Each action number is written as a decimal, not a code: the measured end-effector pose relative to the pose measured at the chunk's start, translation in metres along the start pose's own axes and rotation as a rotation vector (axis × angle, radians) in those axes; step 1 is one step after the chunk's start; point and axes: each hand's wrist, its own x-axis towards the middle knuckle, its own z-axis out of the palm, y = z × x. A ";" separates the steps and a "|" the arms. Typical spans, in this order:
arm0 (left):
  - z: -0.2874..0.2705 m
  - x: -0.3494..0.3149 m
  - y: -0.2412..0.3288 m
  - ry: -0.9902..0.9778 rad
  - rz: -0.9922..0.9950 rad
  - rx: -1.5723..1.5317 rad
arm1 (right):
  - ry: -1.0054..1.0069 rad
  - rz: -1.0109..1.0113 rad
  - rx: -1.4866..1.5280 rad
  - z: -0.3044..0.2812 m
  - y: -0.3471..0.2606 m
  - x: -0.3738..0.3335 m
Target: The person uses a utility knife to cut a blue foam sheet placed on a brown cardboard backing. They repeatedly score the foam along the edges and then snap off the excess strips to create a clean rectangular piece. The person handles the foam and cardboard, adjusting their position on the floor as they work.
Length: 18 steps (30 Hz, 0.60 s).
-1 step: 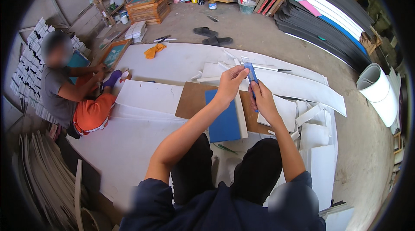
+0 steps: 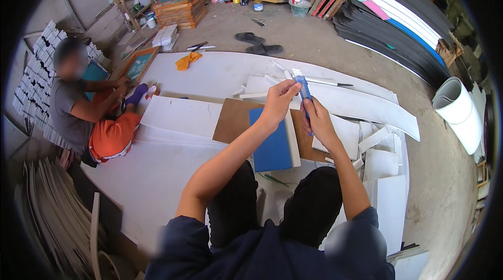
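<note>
In front of me, above the work surface, my right hand [image 2: 317,120] wraps round the lower part of a blue utility knife [image 2: 302,85]. The pale tip end of the knife points up and away. My left hand [image 2: 281,100] is closed, thumb and fingertips pinching the knife's upper part from the left side. Below my forearms a blue rectangular board [image 2: 271,143] lies over a white piece and a brown board [image 2: 230,118]. White sheet offcuts [image 2: 343,134] lie beneath and to the right of my right hand.
At the left a seated person [image 2: 78,99] handles a framed panel [image 2: 139,67]. A large white sheet [image 2: 173,175] spreads under the boards. White strips [image 2: 374,138] clutter the right. A dark-handled knife [image 2: 335,84] lies beyond my hands, with sandals [image 2: 262,49] farther off and a white roll [image 2: 456,107] at right.
</note>
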 end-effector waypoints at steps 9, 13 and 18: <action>-0.024 0.016 -0.046 -0.044 -0.285 -0.068 | -0.109 0.149 -0.050 -0.008 0.042 0.021; -0.073 0.056 -0.127 -0.006 -0.329 0.146 | 0.014 0.208 -0.255 -0.032 0.090 0.046; -0.114 0.056 -0.240 -0.012 -0.236 0.709 | 0.092 0.380 -0.603 -0.046 0.177 0.064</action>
